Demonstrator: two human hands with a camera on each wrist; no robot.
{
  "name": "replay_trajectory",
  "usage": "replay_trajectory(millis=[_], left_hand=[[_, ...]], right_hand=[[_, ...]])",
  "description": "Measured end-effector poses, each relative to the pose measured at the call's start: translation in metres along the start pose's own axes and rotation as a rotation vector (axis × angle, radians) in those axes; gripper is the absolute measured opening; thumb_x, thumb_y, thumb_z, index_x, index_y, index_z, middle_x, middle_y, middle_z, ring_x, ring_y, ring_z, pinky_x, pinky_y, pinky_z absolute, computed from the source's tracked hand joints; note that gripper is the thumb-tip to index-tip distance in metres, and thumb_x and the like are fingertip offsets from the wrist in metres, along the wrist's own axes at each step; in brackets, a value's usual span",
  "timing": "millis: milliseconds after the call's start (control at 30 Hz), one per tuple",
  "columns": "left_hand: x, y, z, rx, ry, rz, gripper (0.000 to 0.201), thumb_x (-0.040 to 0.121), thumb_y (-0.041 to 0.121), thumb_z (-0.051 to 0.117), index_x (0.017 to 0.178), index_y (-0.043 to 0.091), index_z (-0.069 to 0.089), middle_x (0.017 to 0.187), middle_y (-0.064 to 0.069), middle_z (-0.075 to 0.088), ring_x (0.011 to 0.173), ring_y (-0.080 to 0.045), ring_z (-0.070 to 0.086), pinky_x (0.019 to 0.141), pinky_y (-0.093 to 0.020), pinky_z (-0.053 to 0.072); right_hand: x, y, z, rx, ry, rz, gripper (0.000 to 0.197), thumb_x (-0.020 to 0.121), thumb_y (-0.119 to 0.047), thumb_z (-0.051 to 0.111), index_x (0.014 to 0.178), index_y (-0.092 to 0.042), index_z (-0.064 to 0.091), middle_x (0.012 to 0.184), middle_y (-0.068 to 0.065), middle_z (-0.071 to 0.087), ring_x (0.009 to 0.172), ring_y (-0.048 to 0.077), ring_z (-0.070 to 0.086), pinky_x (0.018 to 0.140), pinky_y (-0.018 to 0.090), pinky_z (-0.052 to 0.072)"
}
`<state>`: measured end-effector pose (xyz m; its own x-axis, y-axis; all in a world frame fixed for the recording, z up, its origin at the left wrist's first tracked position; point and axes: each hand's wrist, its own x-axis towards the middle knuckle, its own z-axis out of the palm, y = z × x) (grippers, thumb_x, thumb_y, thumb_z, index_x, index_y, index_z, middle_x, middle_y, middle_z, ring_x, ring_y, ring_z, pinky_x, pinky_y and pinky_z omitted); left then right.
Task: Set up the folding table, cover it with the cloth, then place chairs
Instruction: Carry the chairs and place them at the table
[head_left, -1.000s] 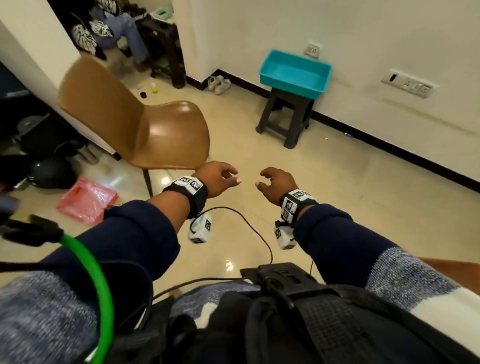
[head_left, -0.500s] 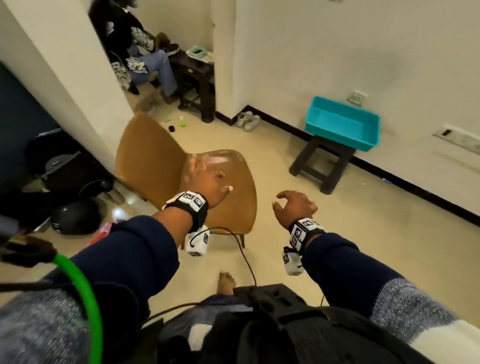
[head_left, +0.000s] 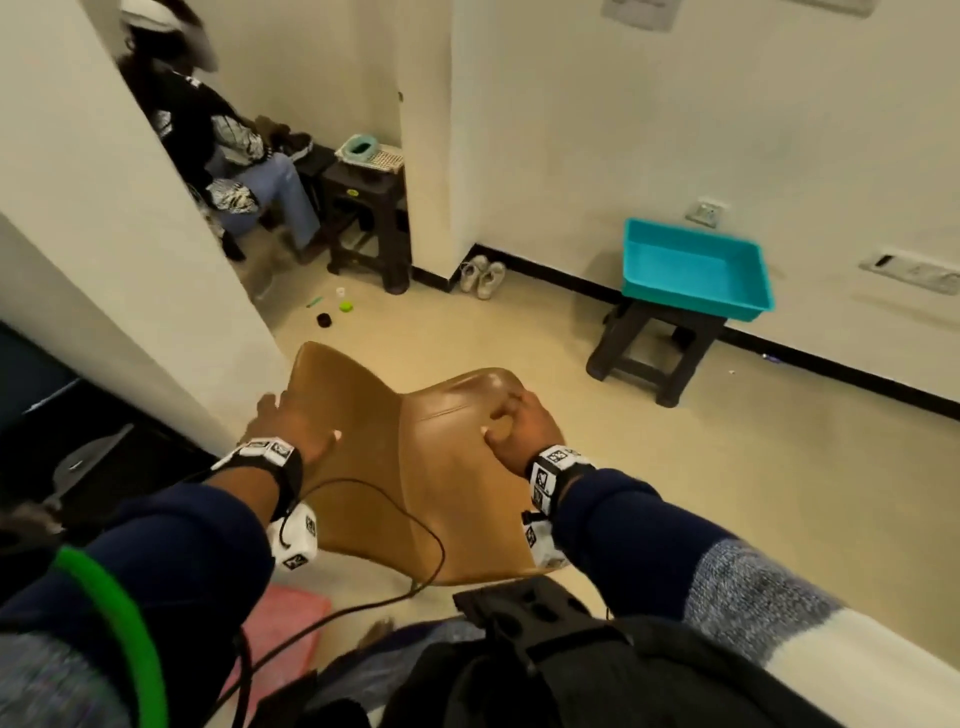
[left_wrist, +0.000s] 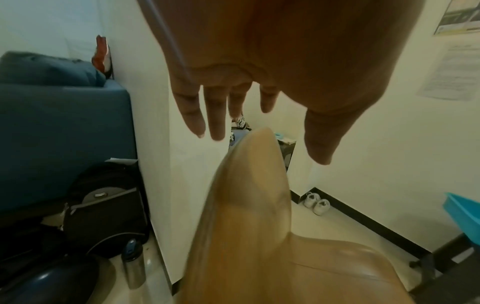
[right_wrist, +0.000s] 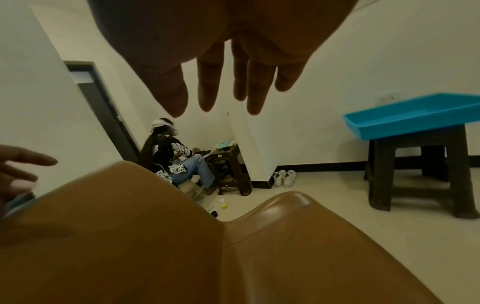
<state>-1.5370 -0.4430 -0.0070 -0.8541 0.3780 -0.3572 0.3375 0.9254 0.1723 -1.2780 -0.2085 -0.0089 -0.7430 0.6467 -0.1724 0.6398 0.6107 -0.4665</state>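
Both hands (head_left: 405, 434) spread above brown chair (head_left: 447, 499)

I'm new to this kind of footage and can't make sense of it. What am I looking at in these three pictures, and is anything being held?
No machine here: a person wears three cameras. The head view looks down at both arms; each wrist view looks along one hand. The left hand reaches over the backrest of a brown chair, fingers straight, apparently not gripping it. The right hand is over the seat, fingers loosely curled; the wrist view shows them clear of the chair, so nothing is held. Nearby, a blue tray sits on a dark stool, and white shoes stand by the wall.
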Motion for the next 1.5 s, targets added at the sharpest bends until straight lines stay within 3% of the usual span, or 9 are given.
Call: replay_trajectory(millis=[100, 233, 367, 567, 700, 933, 1233, 1400, 1500], left_hand=[[0.030, -0.024, 0.002, -0.142, -0.173, -0.054, 0.106, 0.080, 0.052, 0.074, 0.158, 0.019, 0.010, 0.140, -0.018, 0.054, 0.115, -0.042, 0.059, 0.089, -0.043, 0.049], [0.050, -0.035, 0.016, -0.297, -0.284, -0.007, 0.062, 0.081, 0.050, 0.076, 0.129, 0.014, 0.060, 0.115, -0.014, 0.069, 0.088, -0.033, 0.064, 0.077, -0.039, 0.053], [0.055, -0.031, 0.020, -0.433, -0.250, 0.034, 0.041, 0.088, 0.042, 0.073, 0.115, 0.013, 0.064, 0.112, -0.016, 0.070, 0.090, -0.036, 0.065, 0.083, -0.043, 0.056], [0.040, 0.020, 0.010, -0.764, -0.518, 0.122, 0.039, 0.088, 0.026, 0.078, 0.116, 0.007, 0.058, 0.091, -0.019, 0.071, 0.048, -0.024, 0.062, 0.038, -0.027, 0.052], [0.028, 0.067, 0.004, -0.817, -0.573, 0.225, 0.039, 0.089, 0.040, 0.074, 0.105, 0.006, 0.061, 0.069, -0.017, 0.066, 0.046, -0.024, 0.063, 0.047, -0.030, 0.057], [-0.001, 0.131, -0.005, -0.686, -0.522, 0.484, 0.043, 0.088, 0.051, 0.072, 0.100, 0.010, 0.066, 0.091, -0.012, 0.072, 0.075, -0.028, 0.069, 0.058, -0.030, 0.054], [0.003, 0.184, 0.004, -0.700, -0.298, 0.406, 0.098, 0.061, 0.095, 0.053, 0.142, 0.042, 0.033, 0.135, -0.003, 0.061, 0.109, -0.034, 0.067, 0.096, -0.055, 0.053], [-0.006, 0.217, 0.001, -0.709, -0.267, 0.407, 0.088, 0.065, 0.091, 0.055, 0.130, 0.040, 0.025, 0.120, -0.011, 0.059, 0.092, -0.038, 0.066, 0.087, -0.055, 0.057], [0.003, 0.229, 0.004, -0.708, -0.267, 0.422, 0.092, 0.066, 0.091, 0.057, 0.141, 0.055, 0.018, 0.137, -0.019, 0.056, 0.107, -0.046, 0.064, 0.091, -0.055, 0.055]], right_hand=[[-0.002, -0.039, 0.024, 0.037, -0.147, 0.067, 0.034, 0.091, -0.044, 0.066, 0.121, -0.028, 0.066, 0.126, -0.011, 0.058, 0.117, 0.012, 0.056, 0.100, 0.030, 0.045], [-0.014, -0.080, 0.058, 0.016, -0.413, 0.037, 0.039, 0.090, -0.044, 0.069, 0.124, -0.024, 0.069, 0.119, -0.005, 0.069, 0.108, 0.018, 0.065, 0.098, 0.038, 0.054], [-0.031, -0.103, 0.075, -0.043, -0.531, 0.025, 0.047, 0.090, -0.049, 0.070, 0.128, -0.021, 0.067, 0.117, -0.001, 0.070, 0.104, 0.022, 0.065, 0.095, 0.040, 0.055], [-0.053, -0.108, 0.071, 0.181, -0.490, 0.049, 0.091, 0.075, -0.077, 0.068, 0.150, -0.032, 0.041, 0.140, -0.003, 0.059, 0.121, 0.022, 0.059, 0.101, 0.034, 0.048], [-0.063, -0.089, 0.052, 0.205, -0.257, 0.063, 0.083, 0.082, -0.073, 0.061, 0.149, -0.028, 0.043, 0.130, 0.002, 0.064, 0.110, 0.024, 0.063, 0.092, 0.035, 0.051], [-0.072, -0.056, -0.008, -0.008, -0.140, 0.129, 0.026, 0.093, -0.028, 0.061, 0.116, -0.018, 0.067, 0.095, 0.005, 0.072, 0.087, 0.025, 0.066, 0.084, 0.045, 0.058], [-0.106, 0.033, -0.059, 0.153, 0.171, 0.370, 0.020, 0.095, -0.038, 0.054, 0.114, -0.042, 0.059, 0.103, -0.011, 0.068, 0.092, 0.017, 0.062, 0.084, 0.039, 0.052], [-0.120, 0.071, -0.075, 0.154, 0.229, 0.379, 0.018, 0.096, -0.036, 0.059, 0.113, -0.039, 0.063, 0.106, -0.012, 0.065, 0.097, 0.015, 0.060, 0.089, 0.040, 0.052], [-0.129, 0.083, -0.073, 0.189, 0.245, 0.432, 0.014, 0.094, -0.036, 0.063, 0.108, -0.038, 0.064, 0.102, -0.014, 0.064, 0.095, 0.013, 0.060, 0.087, 0.039, 0.053]])
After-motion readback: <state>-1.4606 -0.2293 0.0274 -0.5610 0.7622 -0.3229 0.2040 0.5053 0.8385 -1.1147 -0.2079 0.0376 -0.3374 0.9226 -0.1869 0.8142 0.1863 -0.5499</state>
